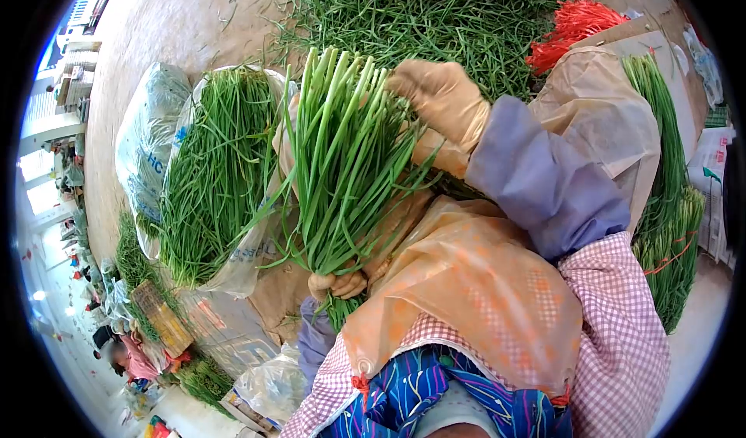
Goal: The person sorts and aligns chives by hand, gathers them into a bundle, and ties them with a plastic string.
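Observation:
My left hand, bare-looking and low in the view, is wrapped round the narrow leafy end of a bunch of long green stalks. The bunch fans out upward, its pale cut ends at the top. My right hand, in a tan glove, is beside the pale ends at the bunch's upper right. Its fingertips are at the outer stalks, and whether they pinch any is unclear. A large loose heap of green stalks lies beyond both hands.
A plastic bag of stalks and a tied clear bag stand left. Red ties lie upper right. More bundles are at the right. A person in pink is far off at lower left.

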Tool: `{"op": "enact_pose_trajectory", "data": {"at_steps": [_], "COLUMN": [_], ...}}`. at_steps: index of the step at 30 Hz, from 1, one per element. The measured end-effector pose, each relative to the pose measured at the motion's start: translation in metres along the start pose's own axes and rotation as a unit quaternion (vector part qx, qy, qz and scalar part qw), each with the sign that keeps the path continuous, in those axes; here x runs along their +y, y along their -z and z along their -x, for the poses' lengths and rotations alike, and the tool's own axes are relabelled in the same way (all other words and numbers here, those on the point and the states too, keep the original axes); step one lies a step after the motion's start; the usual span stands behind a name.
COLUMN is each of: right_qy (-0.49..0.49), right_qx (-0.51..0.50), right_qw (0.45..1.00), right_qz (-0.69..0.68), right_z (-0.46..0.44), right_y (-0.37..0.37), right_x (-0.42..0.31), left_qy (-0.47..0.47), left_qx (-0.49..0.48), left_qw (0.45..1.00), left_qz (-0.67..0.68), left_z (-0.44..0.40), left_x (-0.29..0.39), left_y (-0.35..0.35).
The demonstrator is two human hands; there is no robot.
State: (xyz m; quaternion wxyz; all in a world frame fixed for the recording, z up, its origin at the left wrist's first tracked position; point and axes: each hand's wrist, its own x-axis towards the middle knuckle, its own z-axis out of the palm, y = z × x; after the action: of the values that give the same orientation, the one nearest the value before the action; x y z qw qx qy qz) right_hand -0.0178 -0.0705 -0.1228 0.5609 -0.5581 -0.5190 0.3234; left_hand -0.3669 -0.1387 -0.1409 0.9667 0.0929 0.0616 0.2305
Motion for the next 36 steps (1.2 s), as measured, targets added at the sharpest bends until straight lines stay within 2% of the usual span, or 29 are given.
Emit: {"op": "enact_pose_trajectory", "data": {"at_steps": [1,2,3,4,7,8,10,11,13,16,17,19,20,21,22,24,26,28,30,33,34,36], "right_qy": [-0.006,0.027,-0.062,-0.191,-0.248,-0.282,-0.362,-0.358,-0.348,-0.233,-0.193,-0.165,-0.219,-0.211,-0.118,-0.180,-0.264,-0.316,-0.312,-0.317,-0.281,-0.227], "right_qx": [0.044,0.093,0.154,0.267,0.087,0.010,-0.069,-0.089,-0.105,-0.123,-0.150,-0.023,0.089,0.136,0.136,0.088,-0.017,-0.081,-0.024,0.017,0.073,0.190], "right_qw": [0.999,0.995,0.986,0.912,0.948,0.946,0.922,0.919,0.899,0.939,0.956,0.981,0.945,0.922,0.932,0.956,0.948,0.931,0.929,0.924,0.933,0.889], "right_qz": [-0.011,0.033,-0.021,-0.245,-0.179,-0.162,-0.114,-0.141,-0.243,-0.223,-0.161,-0.099,-0.228,-0.295,-0.316,-0.213,-0.174,-0.163,-0.196,-0.214,-0.213,-0.349], "right_z": [-0.004,-0.011,-0.015,-0.018,-0.005,-0.001,0.003,-0.002,-0.005,0.002,0.002,-0.003,-0.007,-0.011,-0.009,-0.002,0.002,0.001,-0.004,-0.009,-0.012,-0.021], "right_y": [0.012,0.035,0.057,0.070,0.070,0.053,0.023,0.015,0.007,0.007,0.019,0.036,0.053,0.079,0.086,0.081,0.049,0.020,-0.003,0.004,0.012,0.042], "right_x": [0.004,0.023,0.028,0.010,-0.036,-0.057,-0.075,-0.067,-0.051,-0.037,-0.032,-0.015,-0.016,0.006,0.010,-0.009,-0.053,-0.058,-0.046,-0.038,-0.032,-0.004], "left_qy": [0.005,0.014,0.021,0.028,0.025,0.022,0.040,0.049,0.030,0.014,0.020,0.024,0.022,0.018,0.016,0.015,0.026,0.030,0.027,0.023,0.023,0.023], "left_qx": [-0.007,-0.009,-0.010,-0.012,-0.056,-0.062,-0.097,-0.115,-0.073,-0.036,-0.032,-0.037,-0.045,-0.053,-0.046,-0.031,-0.042,-0.048,-0.042,-0.038,-0.038,-0.041], "left_qw": [1.000,1.000,1.000,0.999,0.998,0.998,0.994,0.992,0.997,0.999,0.999,0.999,0.999,0.998,0.999,0.999,0.999,0.998,0.999,0.999,0.999,0.999], "left_qz": [-0.009,-0.012,-0.015,-0.019,0.002,0.008,0.009,0.008,0.001,-0.023,-0.014,-0.002,0.000,0.001,0.001,-0.002,-0.006,-0.005,0.001,0.006,0.006,0.010], "left_z": [0.000,0.002,0.005,0.006,0.002,0.002,-0.003,-0.004,-0.002,0.001,0.001,0.001,0.001,0.001,0.001,0.000,-0.002,-0.001,0.004,0.008,0.009,0.008], "left_x": [0.002,0.004,0.005,0.006,0.006,0.005,0.007,0.008,0.005,0.005,0.005,0.004,0.004,0.003,0.003,0.004,0.006,0.006,0.004,0.002,0.002,0.003], "left_y": [0.003,0.006,0.009,0.010,0.015,0.017,0.025,0.027,0.017,0.007,0.007,0.010,0.014,0.017,0.016,0.013,0.014,0.018,0.023,0.026,0.026,0.025]}}
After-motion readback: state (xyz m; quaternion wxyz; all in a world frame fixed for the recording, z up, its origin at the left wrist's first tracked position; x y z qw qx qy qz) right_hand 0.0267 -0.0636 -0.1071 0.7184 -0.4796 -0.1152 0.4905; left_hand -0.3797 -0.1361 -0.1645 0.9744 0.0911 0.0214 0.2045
